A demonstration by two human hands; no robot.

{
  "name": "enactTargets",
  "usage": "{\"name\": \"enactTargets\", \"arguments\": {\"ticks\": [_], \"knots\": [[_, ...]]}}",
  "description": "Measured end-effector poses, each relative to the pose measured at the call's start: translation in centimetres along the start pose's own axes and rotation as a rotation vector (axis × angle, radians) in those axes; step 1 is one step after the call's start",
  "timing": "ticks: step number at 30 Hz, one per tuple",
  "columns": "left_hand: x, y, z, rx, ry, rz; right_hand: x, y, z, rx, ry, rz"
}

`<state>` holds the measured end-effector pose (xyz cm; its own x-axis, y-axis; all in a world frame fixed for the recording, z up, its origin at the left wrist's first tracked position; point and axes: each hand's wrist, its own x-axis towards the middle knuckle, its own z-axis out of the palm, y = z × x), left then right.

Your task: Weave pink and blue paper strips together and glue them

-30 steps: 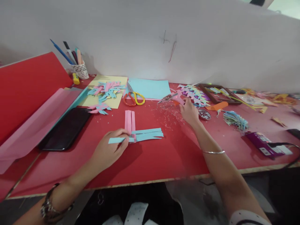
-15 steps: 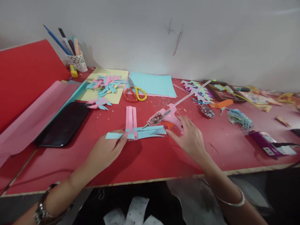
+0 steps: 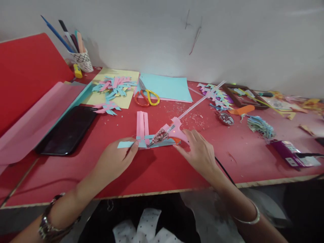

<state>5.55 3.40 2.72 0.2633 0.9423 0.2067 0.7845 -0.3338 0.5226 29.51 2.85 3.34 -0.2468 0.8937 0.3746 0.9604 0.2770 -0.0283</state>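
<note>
Pink paper strips (image 3: 140, 125) and light-blue paper strips (image 3: 165, 143) lie crossed on the red table, overlapping at a corner. My left hand (image 3: 118, 154) is closed on the left end of the blue strips, thumb pressing beside the crossing. My right hand (image 3: 199, 152) grips the handle of a pink hot glue gun (image 3: 180, 132), fingers wrapped round it. The gun's nozzle points down-left at the crossing; whether it touches the paper I cannot tell. A long clear glue stick (image 3: 201, 100) sticks out of its back. The gun hides part of the blue strips.
Behind stand scissors (image 3: 144, 96), blue paper sheets (image 3: 165, 86) and a pile of cut pink and blue pieces (image 3: 115, 86). A black phone (image 3: 67, 130) lies left. To the right are a purple socket box (image 3: 288, 152), a round tin (image 3: 226, 118) and a dark tray (image 3: 243, 96).
My right hand has brought the glue gun left and down, so its nozzle is now at the strips' crossing. My left hand keeps its hold. The view has shifted slightly.
</note>
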Motion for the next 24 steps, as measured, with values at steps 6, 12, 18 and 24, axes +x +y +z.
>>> {"name": "enactTargets", "arguments": {"ticks": [6,12,18,24], "knots": [[-0.20,0.02,0.18,0.011,-0.002,-0.055,-0.10,-0.26,-0.26,-0.079,0.008,-0.023],[-0.21,-0.13,0.23,0.029,0.012,-0.035,-0.23,-0.29,-0.53,-0.112,0.014,-0.029],[-0.28,-0.17,0.27,0.003,0.009,-0.027,-0.20,-0.20,-0.65,-0.150,0.024,-0.040],[-0.21,0.04,0.10,0.021,0.013,-0.047,-0.14,-0.22,-0.78,-0.142,0.019,-0.045]]}}
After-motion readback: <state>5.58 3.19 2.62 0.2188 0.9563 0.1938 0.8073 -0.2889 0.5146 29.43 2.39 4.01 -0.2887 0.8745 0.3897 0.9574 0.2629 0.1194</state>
